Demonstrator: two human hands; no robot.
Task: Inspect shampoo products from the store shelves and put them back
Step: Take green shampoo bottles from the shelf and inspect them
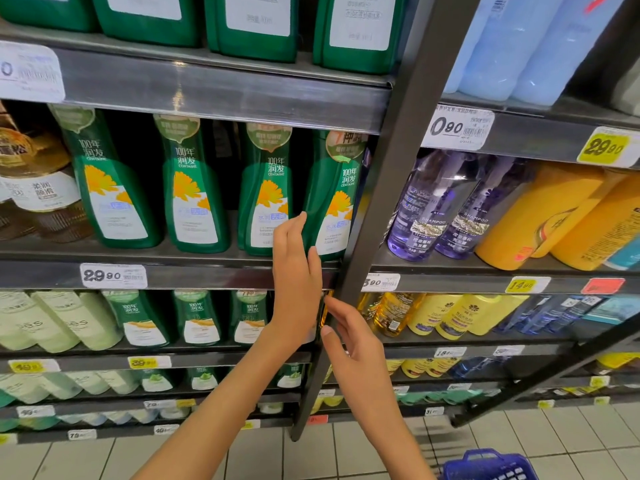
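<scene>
So there's this person right up at the shampoo aisle with both arms out. The left hand (297, 271) is up in the middle of the frame, fingers straight and close together, with the tips against the left edge of a green bottle (334, 202). It isn't wrapped round the bottle, just touching it flat.

That bottle stands upright on the shelf (207, 276) at the right end of a row of four just like it, jammed up beside the dark post (381, 202) that splits the racks.

The right hand (353, 341) sits lower, just below and right of the left one, at the post. Its fingers are stretched out loosely and the thumb is apart from them. A sliver of something amber (325, 311) shows between the two hands, but I can't tell what it is or whether the right hand touches it.

Around them:
- Green jugs (252, 26) run along the top.
- Pale blue bottles (502, 46) are in the upper right.
- Purple bottles (415, 216) and orange ones (540, 216) lean on the shelf right of the post.
- Yellow bottles (450, 317) are one shelf down on that side, with pale green ones (52, 320) over at the left edge.
- A white 29.90 tag (113, 276) is on the shelf lip at the left, and a yellow one (604, 147) is at the far right.

Down in the lower right corner there's a blue basket (491, 465) on the tile floor (571, 438) — only its top shows.
</scene>
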